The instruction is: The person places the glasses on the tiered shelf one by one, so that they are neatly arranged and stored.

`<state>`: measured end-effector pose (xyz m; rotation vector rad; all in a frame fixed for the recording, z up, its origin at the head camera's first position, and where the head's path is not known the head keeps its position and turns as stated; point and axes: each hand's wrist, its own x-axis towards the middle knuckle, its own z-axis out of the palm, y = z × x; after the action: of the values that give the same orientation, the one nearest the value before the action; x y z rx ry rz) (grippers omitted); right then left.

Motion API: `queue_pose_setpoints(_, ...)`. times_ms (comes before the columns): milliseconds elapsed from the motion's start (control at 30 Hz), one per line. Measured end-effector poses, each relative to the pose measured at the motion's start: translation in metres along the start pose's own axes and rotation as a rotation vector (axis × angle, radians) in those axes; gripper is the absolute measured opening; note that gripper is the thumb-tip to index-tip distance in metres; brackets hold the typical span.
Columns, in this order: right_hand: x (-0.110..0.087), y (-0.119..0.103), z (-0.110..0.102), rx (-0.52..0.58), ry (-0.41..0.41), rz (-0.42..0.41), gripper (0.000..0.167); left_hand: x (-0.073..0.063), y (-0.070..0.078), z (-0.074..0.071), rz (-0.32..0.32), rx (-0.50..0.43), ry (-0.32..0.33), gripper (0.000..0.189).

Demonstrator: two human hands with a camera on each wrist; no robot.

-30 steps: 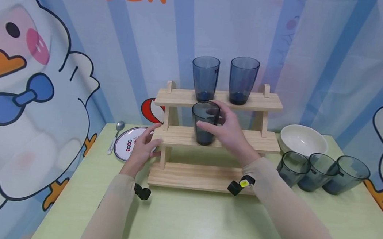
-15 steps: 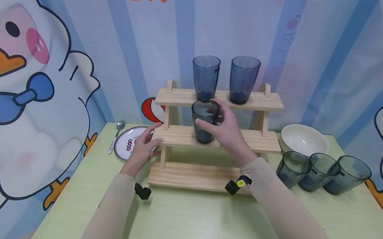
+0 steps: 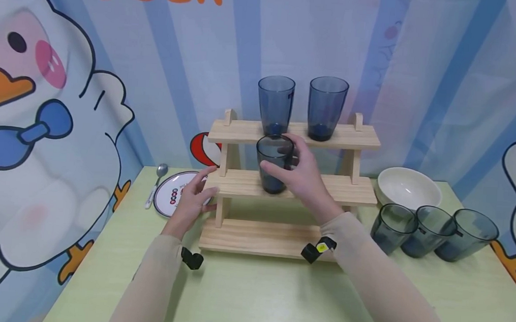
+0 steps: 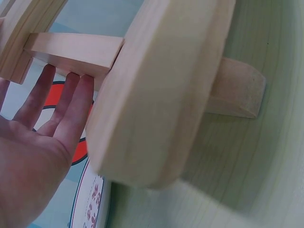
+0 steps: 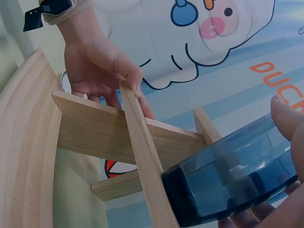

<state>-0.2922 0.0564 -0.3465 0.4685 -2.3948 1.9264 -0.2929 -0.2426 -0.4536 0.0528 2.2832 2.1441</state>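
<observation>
Tapered blue-glass tumbler [image 3: 270, 154], right hand [image 3: 305, 177] curled round: I'd seat it level, left hand [image 3: 189, 203] splayed against tiered pale-wood rack's [image 3: 239, 182] left edge.

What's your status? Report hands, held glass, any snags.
Right hand gripping glass at middle shelf. Left hand holding wooden rack. Possible snag: left top-shelf glass, just above and behind.
</observation>
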Motion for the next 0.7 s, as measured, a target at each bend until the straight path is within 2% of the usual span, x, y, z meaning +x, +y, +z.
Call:
queue_pose_setpoints(300, -0.005, 0.004, -0.009, 0.033, -0.022, 0.014, 0.090, -0.001, 0.001, 0.000, 0.002, -0.006, 0.002, 0.058)
queue_pose_setpoints(700, -0.025, 0.021, -0.033, 0.059, -0.043, -0.047, 0.081, 0.001, -0.002, -0.001, 0.012, -0.017, -0.009, 0.063)
